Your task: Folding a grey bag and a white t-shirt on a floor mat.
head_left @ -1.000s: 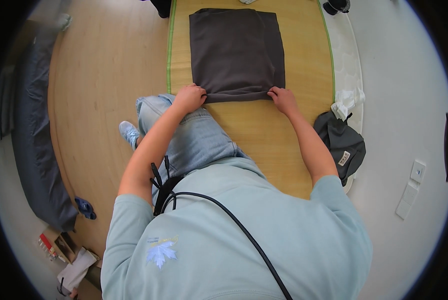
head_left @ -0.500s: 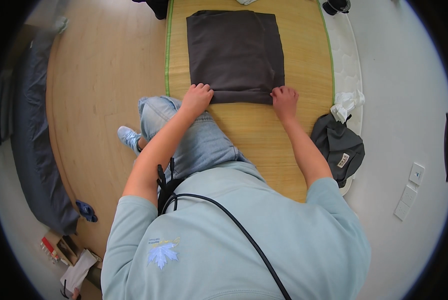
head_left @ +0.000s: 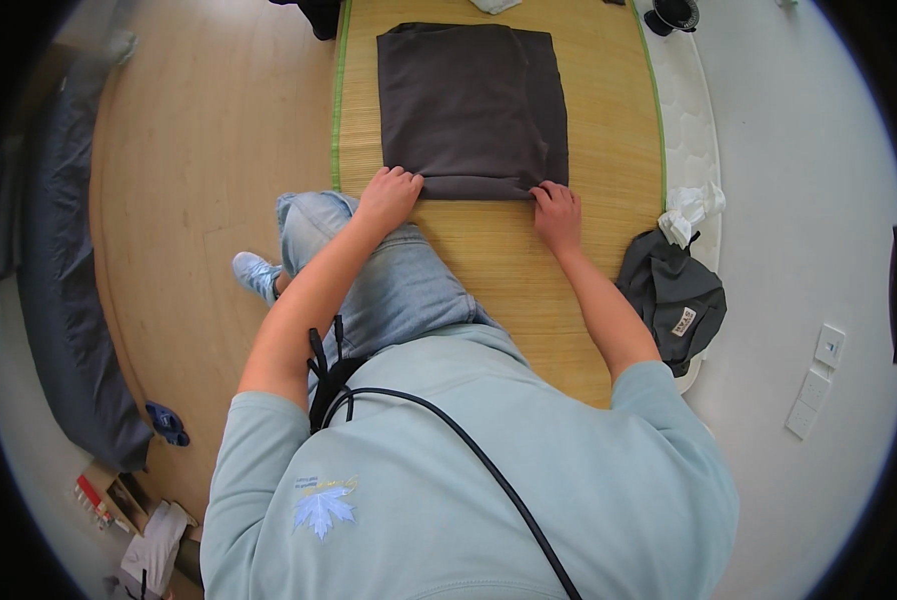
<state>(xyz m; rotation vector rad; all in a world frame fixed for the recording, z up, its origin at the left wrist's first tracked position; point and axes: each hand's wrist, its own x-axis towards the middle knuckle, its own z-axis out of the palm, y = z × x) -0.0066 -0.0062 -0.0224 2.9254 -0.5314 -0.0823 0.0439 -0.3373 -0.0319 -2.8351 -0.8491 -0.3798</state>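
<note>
A dark grey folded cloth lies flat on a yellow woven mat, its exact kind not plain. The near edge is turned over into a narrow band. At the near left corner, my left hand is closed on this edge, fingers on top and the thumb out of sight. My right hand pinches the same edge close to the near right corner. Between the two hands the band runs fairly straight, with slight creases beside the right fingers.
To the right, a dark grey bag and crumpled white tissue rest by the mat's edge on a white mattress. A black round object sits at the far right. My jeans-clad leg is left of centre.
The cloth's near edge has moved slightly away from me. My right hand has shifted a little left and inward along the edge; my left hand stays near its corner.
</note>
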